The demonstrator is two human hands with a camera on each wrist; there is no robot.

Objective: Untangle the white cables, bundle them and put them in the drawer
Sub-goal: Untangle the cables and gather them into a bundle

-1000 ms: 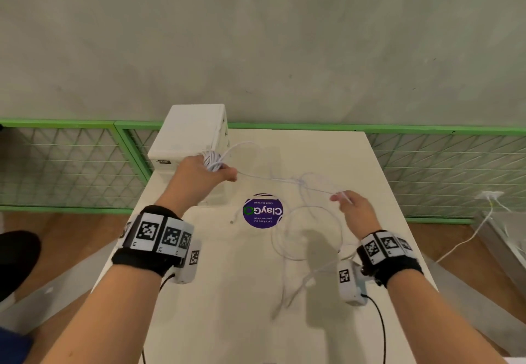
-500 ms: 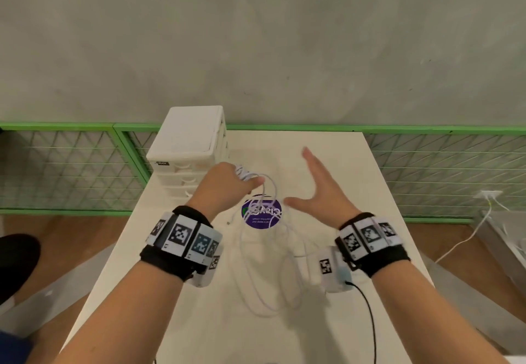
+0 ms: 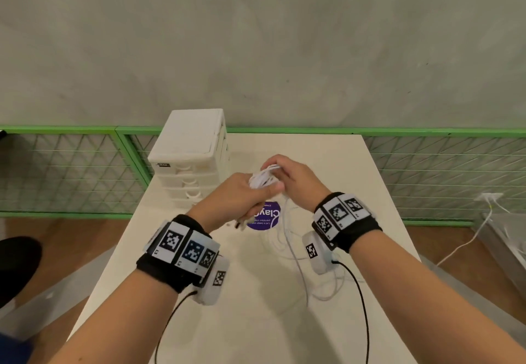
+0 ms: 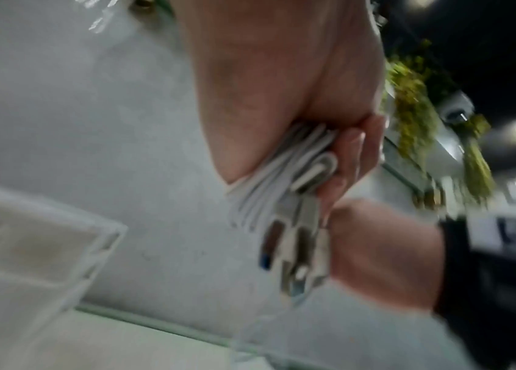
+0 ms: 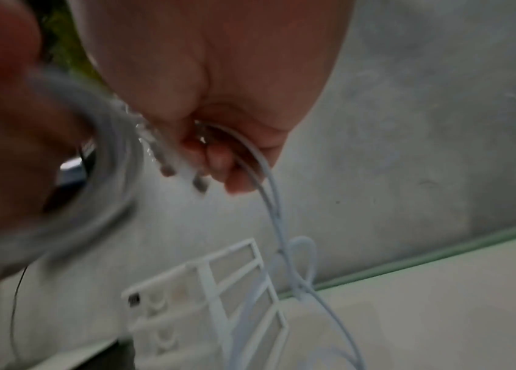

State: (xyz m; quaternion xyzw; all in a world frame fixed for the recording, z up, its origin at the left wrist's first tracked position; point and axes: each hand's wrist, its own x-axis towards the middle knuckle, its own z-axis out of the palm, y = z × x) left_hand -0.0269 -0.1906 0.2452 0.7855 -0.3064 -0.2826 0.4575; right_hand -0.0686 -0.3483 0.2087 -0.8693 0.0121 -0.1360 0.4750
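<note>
Left hand (image 3: 244, 192) raised above bench (image 3: 256, 321), fingers curled round coiled bundle of white cables (image 3: 263, 178), thumb pressed across it. Right hand (image 3: 293, 178) just beside, touching bundle from far side, fingers curled, pinching loose cable strand (image 5: 269, 185) that hangs down to bench. Both wrists bent inward, forearms converging. Slack cable loops (image 3: 296, 247) on bench beneath right wrist. Purple sticker (image 3: 267, 218) under hands. White drawer unit (image 3: 190, 161) beyond left hand, drawers closed.
</note>
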